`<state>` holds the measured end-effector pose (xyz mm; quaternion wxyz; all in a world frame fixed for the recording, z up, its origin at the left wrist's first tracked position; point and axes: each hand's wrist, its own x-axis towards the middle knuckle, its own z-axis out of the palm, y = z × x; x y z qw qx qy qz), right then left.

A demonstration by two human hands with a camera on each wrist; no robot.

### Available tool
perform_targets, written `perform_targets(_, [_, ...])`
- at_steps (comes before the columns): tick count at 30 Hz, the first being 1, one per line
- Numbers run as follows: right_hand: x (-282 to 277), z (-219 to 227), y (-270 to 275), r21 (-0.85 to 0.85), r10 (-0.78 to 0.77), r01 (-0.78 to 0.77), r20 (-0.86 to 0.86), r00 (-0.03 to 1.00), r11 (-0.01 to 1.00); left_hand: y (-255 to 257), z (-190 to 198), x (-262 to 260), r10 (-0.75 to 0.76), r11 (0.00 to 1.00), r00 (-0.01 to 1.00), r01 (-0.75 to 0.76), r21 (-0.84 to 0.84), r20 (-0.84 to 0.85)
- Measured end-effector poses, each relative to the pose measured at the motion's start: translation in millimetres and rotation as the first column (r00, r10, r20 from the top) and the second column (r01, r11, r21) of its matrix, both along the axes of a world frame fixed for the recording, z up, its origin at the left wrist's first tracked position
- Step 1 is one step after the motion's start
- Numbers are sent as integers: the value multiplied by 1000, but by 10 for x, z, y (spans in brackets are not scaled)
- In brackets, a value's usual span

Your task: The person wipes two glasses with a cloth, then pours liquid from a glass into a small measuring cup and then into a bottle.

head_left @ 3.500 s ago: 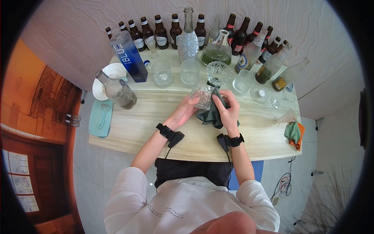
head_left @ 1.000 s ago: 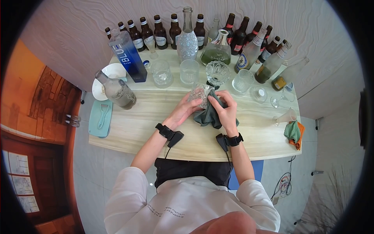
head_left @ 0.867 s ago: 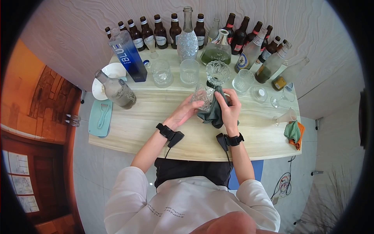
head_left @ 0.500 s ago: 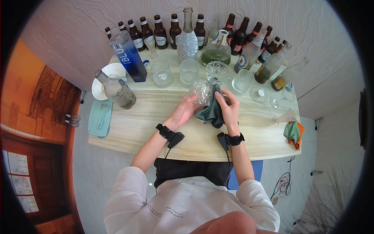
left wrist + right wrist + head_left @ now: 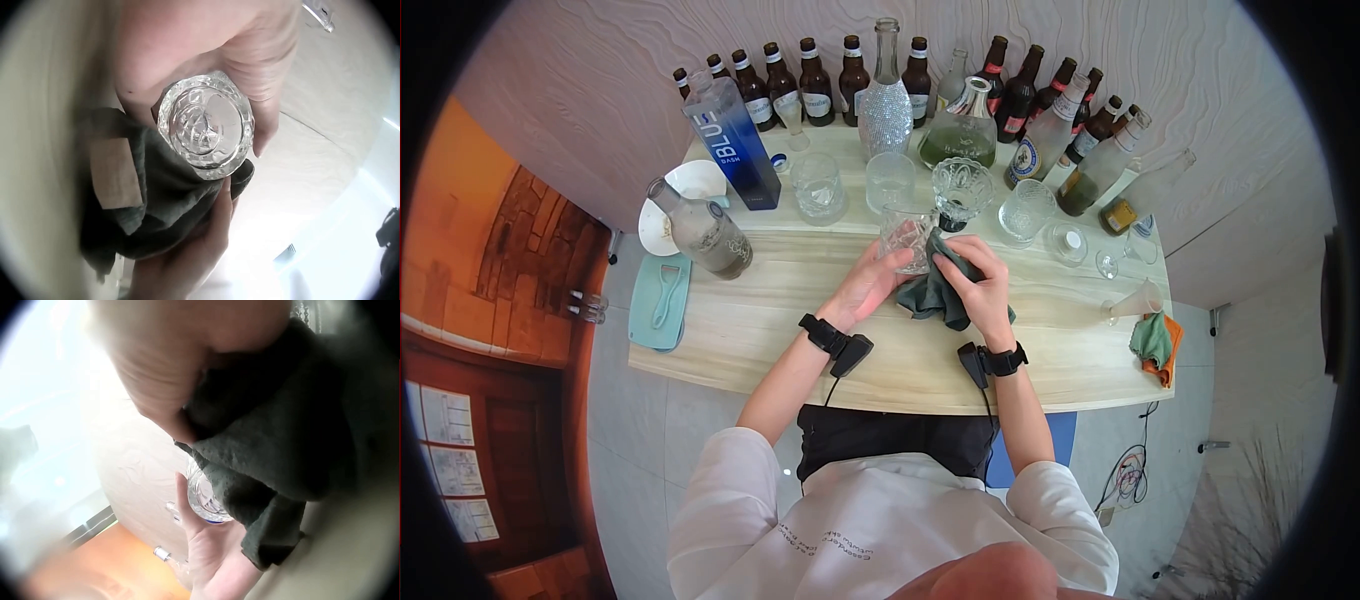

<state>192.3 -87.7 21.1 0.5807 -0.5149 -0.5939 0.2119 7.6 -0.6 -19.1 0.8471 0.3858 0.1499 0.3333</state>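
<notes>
My left hand point(image 5: 868, 288) holds a clear cut-glass tumbler point(image 5: 905, 242) above the middle of the table. Its fingers and thumb curve around the glass, whose round, patterned base point(image 5: 206, 128) faces the camera in the left wrist view. My right hand point(image 5: 985, 282) pinches a dark grey-green cloth point(image 5: 940, 297) against the tumbler's right side. Loose folds hang below the fingers, and a pale tag point(image 5: 115, 172) shows on the cloth in the left wrist view. From the right wrist, the cloth point(image 5: 269, 444) covers part of the tumbler point(image 5: 206, 497).
Just beyond my hands stand a footed glass bowl point(image 5: 962, 185) and several tumblers, including one ribbed glass point(image 5: 1028, 212). Bottles line the back. A grey bottle point(image 5: 712, 240) and a peeler point(image 5: 666, 298) are at left; folded cloths point(image 5: 1157, 347) lie at the right edge.
The tumbler has turned and tilted repeatedly in my left hand. Since half a second ago, my right hand and the cloth have shifted slightly left across the glass.
</notes>
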Motion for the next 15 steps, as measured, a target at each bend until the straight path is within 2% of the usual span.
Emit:
perform_targets(3, [20, -65, 34, 29, -96, 97, -30, 995, 995, -15, 35, 18, 13, 998, 999, -10, 67, -36])
perform_targets(6, [55, -103, 42, -22, -179, 178, -117, 977, 984, 11, -50, 24, 1, 986, 992, 19, 166, -124])
perform_targets(9, [85, -112, 63, -15, -196, 197, -186, 963, 980, -4, -47, 24, -108, 979, 985, 129, 158, -135])
perform_targets(13, [82, -100, 78, -21, -193, 194, -240, 951, 981, -87, -12, 82, -108, 994, 994, 109, 13, -35])
perform_targets(15, [96, -174, 94, -80, -151, 137, -227, 962, 987, -77, -36, 74, -102, 992, 995, 103, -79, 9])
